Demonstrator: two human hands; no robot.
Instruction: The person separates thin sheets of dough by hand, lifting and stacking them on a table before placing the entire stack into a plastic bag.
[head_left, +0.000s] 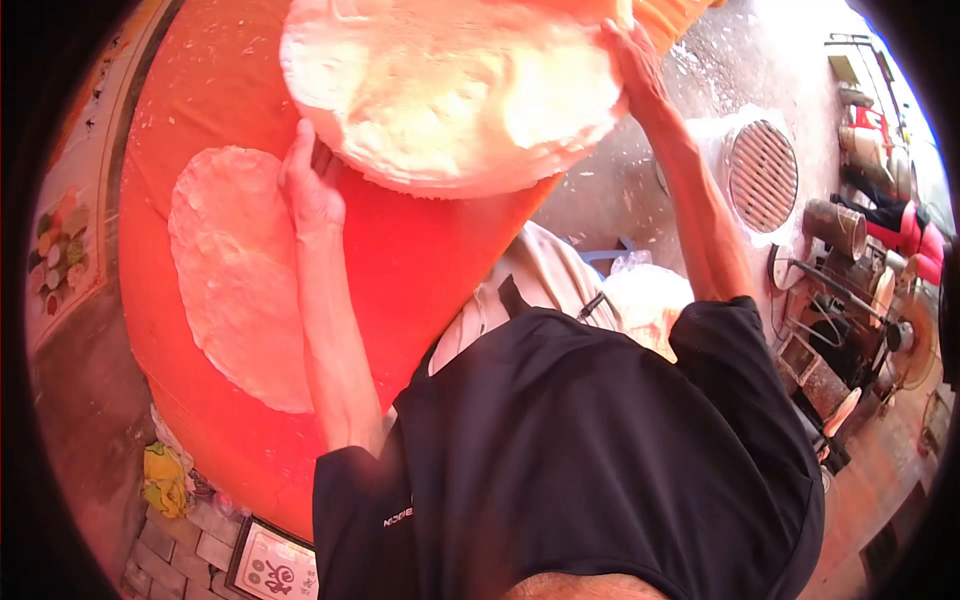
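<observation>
Both hands hold a large, round, pale flatbread-like sheet [450,95] at the top of the view, which seems to be a stack of layers at its lower edge. My left hand [312,185] grips its lower left edge, the thumb side up against it and the other fingers partly hidden beneath. At its right edge my right hand [635,65] has its fingers closed on the rim. Left of my left forearm, another pale flat sheet [235,270] lies on the red-orange cloth [410,260], partly covered by that forearm.
A round slatted rack [763,175] stands on the floor at right. Beyond it are metal cans [835,228], a fan [905,335] and other clutter. A white bag [645,300] is beside my body. A yellow cloth [165,480] and framed sign [272,565] sit at lower left.
</observation>
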